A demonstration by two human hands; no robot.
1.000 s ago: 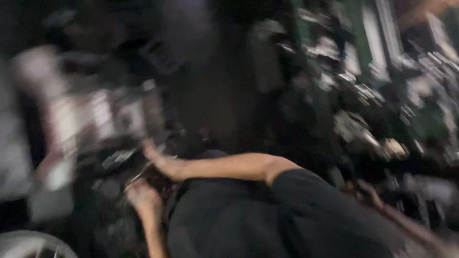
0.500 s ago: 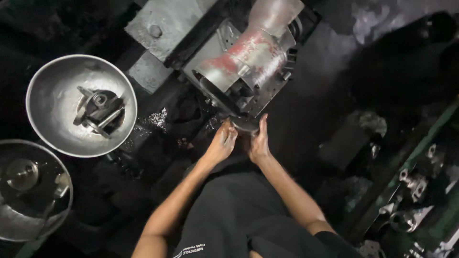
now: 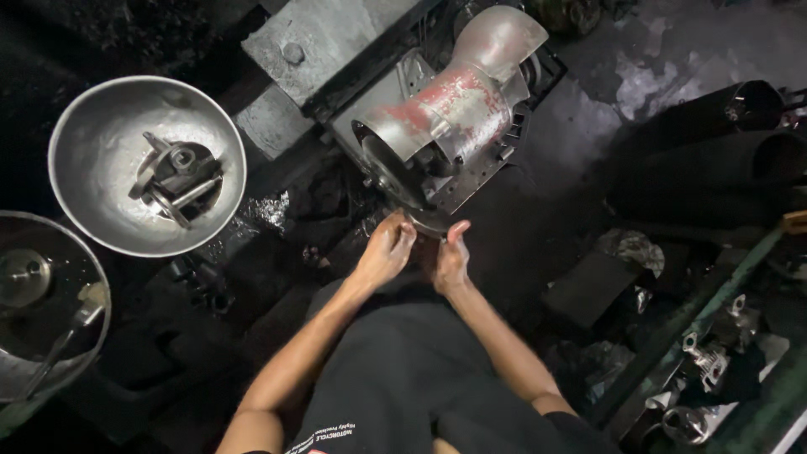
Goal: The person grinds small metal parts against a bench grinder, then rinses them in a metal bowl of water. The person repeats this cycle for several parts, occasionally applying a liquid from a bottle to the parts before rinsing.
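Observation:
A grey metal machine part [image 3: 458,113] with worn red paint and a flared funnel-like top lies on the dark, oily floor. A round dark disc [image 3: 395,172] sits at its near end. My left hand [image 3: 385,252] and my right hand [image 3: 451,259] are side by side at the lower rim of that disc, fingers curled on a small dark piece there. What exactly the fingers hold is hidden in shadow. My black-clothed legs fill the bottom of the view.
A metal bowl [image 3: 92,126] with greasy parts stands at the left, and a second bowl [image 3: 84,277] with a tool sits at the far left edge. A grey slab with a bolt [image 3: 324,38] lies behind. Engine parts [image 3: 706,353] crowd the right.
One second ago the view was a blur while my head swung. Since half a second ago my hands have stayed at the disc's rim, with only small finger shifts.

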